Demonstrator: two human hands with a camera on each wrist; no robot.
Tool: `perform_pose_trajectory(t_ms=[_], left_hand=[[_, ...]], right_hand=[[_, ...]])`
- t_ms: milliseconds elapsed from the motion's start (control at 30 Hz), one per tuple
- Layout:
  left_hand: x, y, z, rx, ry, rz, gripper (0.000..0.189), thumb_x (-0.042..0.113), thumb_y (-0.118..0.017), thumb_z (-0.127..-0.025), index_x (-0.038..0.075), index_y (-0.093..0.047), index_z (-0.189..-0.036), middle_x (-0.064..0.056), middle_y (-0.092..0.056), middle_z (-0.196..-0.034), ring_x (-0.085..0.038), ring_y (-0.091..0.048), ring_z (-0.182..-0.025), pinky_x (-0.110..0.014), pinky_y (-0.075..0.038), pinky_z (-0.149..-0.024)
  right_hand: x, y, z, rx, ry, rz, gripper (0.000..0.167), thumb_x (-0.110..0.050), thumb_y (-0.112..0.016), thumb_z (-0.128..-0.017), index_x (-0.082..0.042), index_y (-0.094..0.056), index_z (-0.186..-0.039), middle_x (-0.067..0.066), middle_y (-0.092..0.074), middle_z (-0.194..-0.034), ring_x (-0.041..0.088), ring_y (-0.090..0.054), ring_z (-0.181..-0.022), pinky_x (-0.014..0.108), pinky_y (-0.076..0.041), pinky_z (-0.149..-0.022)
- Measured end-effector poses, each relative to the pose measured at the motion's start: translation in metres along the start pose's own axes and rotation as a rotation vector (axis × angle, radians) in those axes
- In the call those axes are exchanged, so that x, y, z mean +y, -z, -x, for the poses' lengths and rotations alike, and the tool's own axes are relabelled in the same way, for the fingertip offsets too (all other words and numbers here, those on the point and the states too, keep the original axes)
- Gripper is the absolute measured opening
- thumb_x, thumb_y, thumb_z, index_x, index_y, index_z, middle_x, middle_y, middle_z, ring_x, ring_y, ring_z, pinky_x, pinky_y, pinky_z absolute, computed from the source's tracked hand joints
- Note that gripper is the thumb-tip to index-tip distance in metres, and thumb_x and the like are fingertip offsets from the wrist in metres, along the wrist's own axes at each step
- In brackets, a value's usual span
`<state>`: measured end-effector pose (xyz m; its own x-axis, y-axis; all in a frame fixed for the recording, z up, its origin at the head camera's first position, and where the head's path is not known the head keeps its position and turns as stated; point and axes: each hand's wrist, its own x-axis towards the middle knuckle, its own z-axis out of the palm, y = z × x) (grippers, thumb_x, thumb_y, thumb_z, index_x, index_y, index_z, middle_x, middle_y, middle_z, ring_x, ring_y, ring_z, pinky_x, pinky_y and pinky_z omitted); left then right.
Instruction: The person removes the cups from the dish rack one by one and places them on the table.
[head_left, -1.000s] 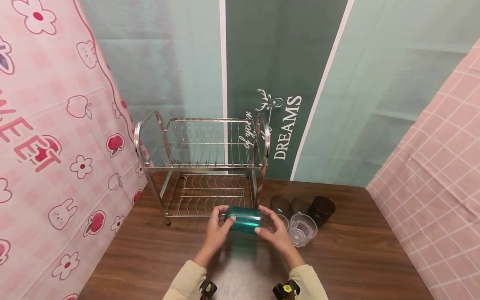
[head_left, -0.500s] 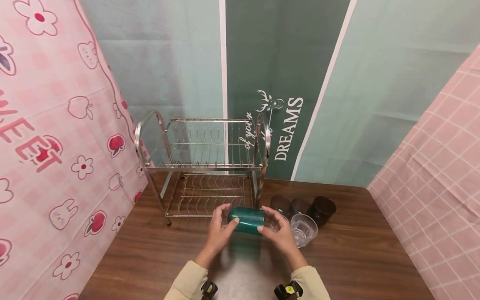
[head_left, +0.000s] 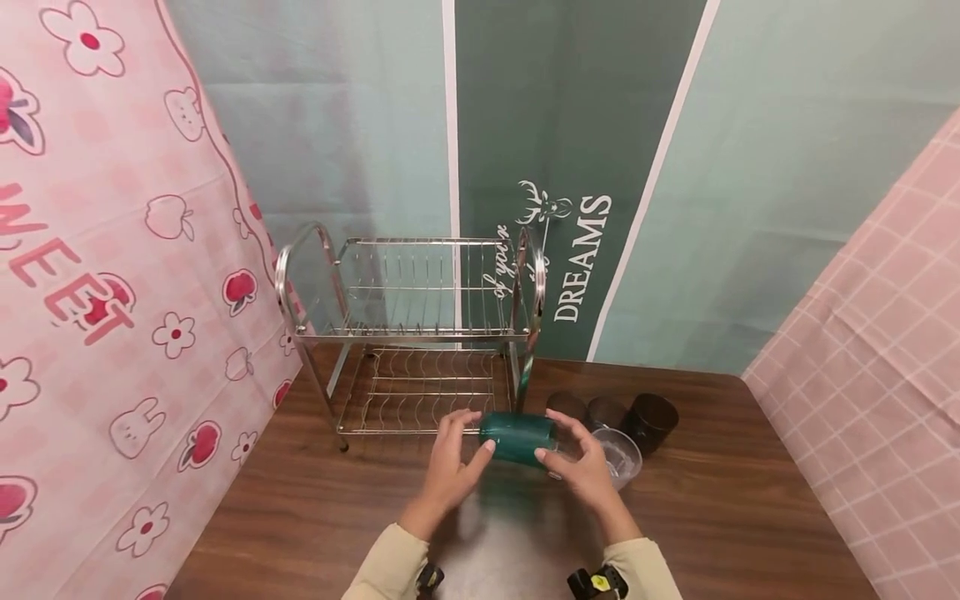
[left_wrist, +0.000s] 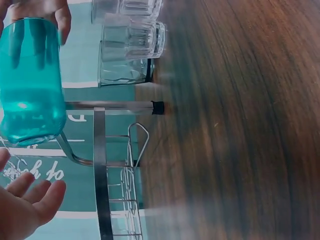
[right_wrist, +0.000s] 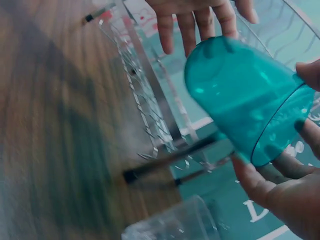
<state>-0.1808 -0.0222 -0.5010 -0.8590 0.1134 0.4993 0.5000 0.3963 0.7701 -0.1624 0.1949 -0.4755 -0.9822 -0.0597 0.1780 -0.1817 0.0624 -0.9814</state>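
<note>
A teal see-through cup (head_left: 517,437) is held on its side above the table, in front of the dish rack's right end. My right hand (head_left: 587,468) grips its open rim end; in the right wrist view fingers and thumb (right_wrist: 310,75) lie around the rim. My left hand (head_left: 452,467) is beside the base end. In the left wrist view the left fingers (left_wrist: 47,197) are spread loosely, with a gap to the cup (left_wrist: 31,85).
A two-tier metal dish rack (head_left: 420,337) stands at the back left. Right of the cup are a clear glass (head_left: 621,458) and several dark cups, including a near-black one (head_left: 651,421). Printed cloths (head_left: 187,292) hang around the wooden table (head_left: 315,533).
Both hands and the teal cup have shifted to the right. The left thumb, earlier over the cup's side, now lies at its base end. The head view has turned slightly left.
</note>
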Motion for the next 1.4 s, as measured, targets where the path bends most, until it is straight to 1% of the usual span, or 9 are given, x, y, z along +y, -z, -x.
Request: perform_pose_trajectory(t_ms=[133, 267, 400, 533, 800, 933, 1067, 1233, 1400], left_hand=[[0.003, -0.004, -0.001, -0.043, -0.059, -0.098, 0.043, 0.033, -0.060, -0.087, 0.009, -0.056, -0.122, -0.010, -0.046, -0.127, -0.027, -0.047, -0.116, -0.050, -0.042, -0.087], [0.005, -0.007, -0.003, -0.053, -0.133, -0.194, 0.040, 0.030, -0.062, -0.086, 0.008, -0.058, -0.119, -0.012, -0.049, -0.125, -0.026, -0.049, -0.113, -0.047, -0.044, -0.085], [0.005, -0.013, -0.006, -0.005, -0.215, -0.273, 0.034, 0.025, -0.064, -0.083, 0.009, -0.062, -0.113, -0.011, -0.052, -0.120, -0.025, -0.052, -0.108, -0.043, -0.046, -0.081], [0.004, -0.019, -0.008, 0.007, -0.251, -0.317, 0.029, 0.023, -0.065, -0.082, 0.011, -0.065, -0.108, -0.011, -0.055, -0.115, -0.024, -0.054, -0.104, -0.041, -0.047, -0.077], [0.010, -0.026, -0.013, -0.052, -0.284, -0.384, 0.026, 0.028, -0.066, -0.080, 0.012, -0.067, -0.101, -0.007, -0.057, -0.107, -0.021, -0.056, -0.096, -0.039, -0.048, -0.074], [0.013, -0.028, -0.016, -0.120, -0.300, -0.446, 0.028, 0.032, -0.066, -0.080, 0.013, -0.066, -0.100, -0.006, -0.056, -0.105, -0.021, -0.055, -0.093, -0.037, -0.047, -0.074], [0.017, -0.030, -0.016, -0.175, -0.287, -0.487, 0.028, 0.035, -0.066, -0.080, 0.015, -0.066, -0.100, -0.004, -0.055, -0.105, -0.021, -0.054, -0.093, -0.036, -0.046, -0.077], [0.021, -0.033, -0.018, -0.219, -0.268, -0.507, 0.030, 0.036, -0.065, -0.081, 0.015, -0.066, -0.102, -0.005, -0.055, -0.107, -0.021, -0.054, -0.096, -0.037, -0.046, -0.078], [0.027, -0.035, -0.022, -0.271, -0.257, -0.530, 0.033, 0.038, -0.064, -0.082, 0.014, -0.066, -0.105, -0.005, -0.055, -0.108, -0.021, -0.053, -0.096, -0.035, -0.046, -0.073]], right_hand=[[-0.020, 0.008, 0.003, -0.005, 0.011, 0.089, 0.056, 0.003, -0.071, -0.078, -0.001, -0.049, -0.130, 0.025, -0.049, -0.123, 0.036, -0.055, -0.102, 0.030, -0.051, -0.073], [-0.037, 0.012, 0.006, -0.014, 0.063, 0.173, 0.056, 0.005, -0.070, -0.077, 0.004, -0.048, -0.129, 0.031, -0.049, -0.121, 0.044, -0.050, -0.103, 0.036, -0.050, -0.075], [-0.035, 0.020, 0.005, -0.007, 0.054, 0.226, 0.056, 0.001, -0.072, -0.077, -0.001, -0.051, -0.129, 0.028, -0.051, -0.118, 0.043, -0.053, -0.098, 0.035, -0.052, -0.071], [-0.026, 0.030, 0.005, 0.029, 0.039, 0.324, 0.056, -0.008, -0.076, -0.076, -0.009, -0.054, -0.128, 0.023, -0.055, -0.116, 0.038, -0.057, -0.093, 0.029, -0.051, -0.064], [-0.033, 0.041, 0.007, 0.079, 0.100, 0.517, 0.058, -0.014, -0.079, -0.074, -0.012, -0.056, -0.127, 0.018, -0.051, -0.124, 0.037, -0.056, -0.096, 0.049, -0.049, -0.074], [-0.037, 0.045, 0.007, 0.109, 0.148, 0.604, 0.058, -0.012, -0.079, -0.072, -0.010, -0.057, -0.126, 0.014, -0.051, -0.124, 0.034, -0.055, -0.097, 0.047, -0.048, -0.072], [-0.042, 0.048, 0.009, 0.119, 0.196, 0.641, 0.059, -0.009, -0.080, -0.070, -0.006, -0.057, -0.125, 0.018, -0.050, -0.124, 0.038, -0.054, -0.100, 0.052, -0.047, -0.074], [-0.049, 0.052, 0.013, 0.136, 0.250, 0.668, 0.059, -0.005, -0.080, -0.068, -0.004, -0.058, -0.123, 0.021, -0.050, -0.123, 0.042, -0.053, -0.101, 0.058, -0.045, -0.076], [-0.051, 0.060, 0.014, 0.160, 0.286, 0.718, 0.059, -0.005, -0.080, -0.067, -0.004, -0.058, -0.122, 0.021, -0.050, -0.121, 0.041, -0.051, -0.101, 0.055, -0.044, -0.077]])
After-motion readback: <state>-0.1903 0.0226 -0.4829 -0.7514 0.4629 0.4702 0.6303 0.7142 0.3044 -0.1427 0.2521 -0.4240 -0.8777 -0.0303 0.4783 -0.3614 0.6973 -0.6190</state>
